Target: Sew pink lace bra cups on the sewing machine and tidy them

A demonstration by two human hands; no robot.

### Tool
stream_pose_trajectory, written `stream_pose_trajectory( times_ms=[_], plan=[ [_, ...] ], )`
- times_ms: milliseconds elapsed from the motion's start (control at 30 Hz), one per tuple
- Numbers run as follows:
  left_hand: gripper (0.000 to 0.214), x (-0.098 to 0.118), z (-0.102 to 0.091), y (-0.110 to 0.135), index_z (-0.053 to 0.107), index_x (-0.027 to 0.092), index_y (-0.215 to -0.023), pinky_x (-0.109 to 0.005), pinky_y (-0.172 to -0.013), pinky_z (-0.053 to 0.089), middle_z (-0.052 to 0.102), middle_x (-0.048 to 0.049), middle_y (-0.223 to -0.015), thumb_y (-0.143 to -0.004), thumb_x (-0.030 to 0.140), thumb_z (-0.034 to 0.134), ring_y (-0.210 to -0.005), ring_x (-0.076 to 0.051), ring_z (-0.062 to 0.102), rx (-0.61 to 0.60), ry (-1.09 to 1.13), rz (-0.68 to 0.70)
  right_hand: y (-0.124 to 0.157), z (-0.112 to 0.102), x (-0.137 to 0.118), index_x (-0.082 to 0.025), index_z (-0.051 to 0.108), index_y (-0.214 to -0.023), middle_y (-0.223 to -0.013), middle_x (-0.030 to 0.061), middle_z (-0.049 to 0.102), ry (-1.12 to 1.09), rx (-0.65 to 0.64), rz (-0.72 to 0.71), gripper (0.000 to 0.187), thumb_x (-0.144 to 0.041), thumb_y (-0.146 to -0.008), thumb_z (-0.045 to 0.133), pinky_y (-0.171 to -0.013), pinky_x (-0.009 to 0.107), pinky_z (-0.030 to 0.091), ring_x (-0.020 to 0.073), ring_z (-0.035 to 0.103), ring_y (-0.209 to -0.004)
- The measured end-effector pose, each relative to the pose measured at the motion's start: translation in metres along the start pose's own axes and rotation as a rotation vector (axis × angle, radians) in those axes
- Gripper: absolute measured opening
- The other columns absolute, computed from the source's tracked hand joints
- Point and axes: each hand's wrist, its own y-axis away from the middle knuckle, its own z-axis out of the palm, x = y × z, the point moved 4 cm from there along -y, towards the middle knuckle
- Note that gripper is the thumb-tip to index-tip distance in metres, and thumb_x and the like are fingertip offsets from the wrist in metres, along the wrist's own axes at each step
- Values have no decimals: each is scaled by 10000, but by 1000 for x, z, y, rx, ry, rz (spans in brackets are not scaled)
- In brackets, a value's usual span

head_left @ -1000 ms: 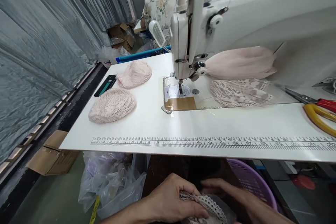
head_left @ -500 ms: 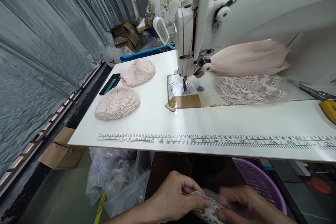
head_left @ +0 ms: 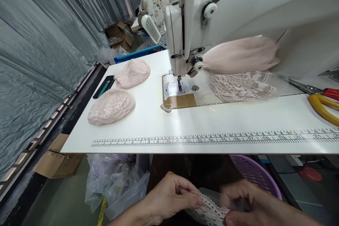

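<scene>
Below the table's front edge, my left hand pinches a strip of pale lace between thumb and fingers. Its other end is gripped by my right hand, whose fingers are partly blurred. The lace edge runs between both hands, with sheer fabric behind it; its lower part is cut off by the frame. Above stands a white sewing machine, its needle and presser foot over the metal plate. Right of the needle lies a flat lace piece, in front of a bunched pink sheer cloth.
Two pink lace pieces lie at the table's left beside a dark phone-like object. Yellow-handled scissors rest at right. A printed ruler runs along the front. Below are plastic bags and a purple basket. Another person is behind.
The view has swung slightly right, bringing more of the scissors into sight. A longer stretch of lace edge now shows between my hands; both still hold it.
</scene>
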Motion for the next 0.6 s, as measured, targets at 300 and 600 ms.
stream_pose_trajectory(
  times_ms=[300,600],
  plan=[
    [305,-4,3,1,748,133,-757,-176,-549,390,665,-13,-630,-597,388,803,-564,-97,539,82,-226,46,-1,1,5,-231,660,-683,-568,-41,537,190,234,-100,252,-474,-749,669,-556,194,414,142,522,-599],
    [188,14,22,19,586,141,-836,-175,-496,424,683,5,-636,-890,130,406,-449,-88,596,374,-932,1197,3,9,-14,-228,649,-717,-535,-34,557,200,372,-235,360,-526,-879,526,-529,185,443,132,552,-540]
  ],
)
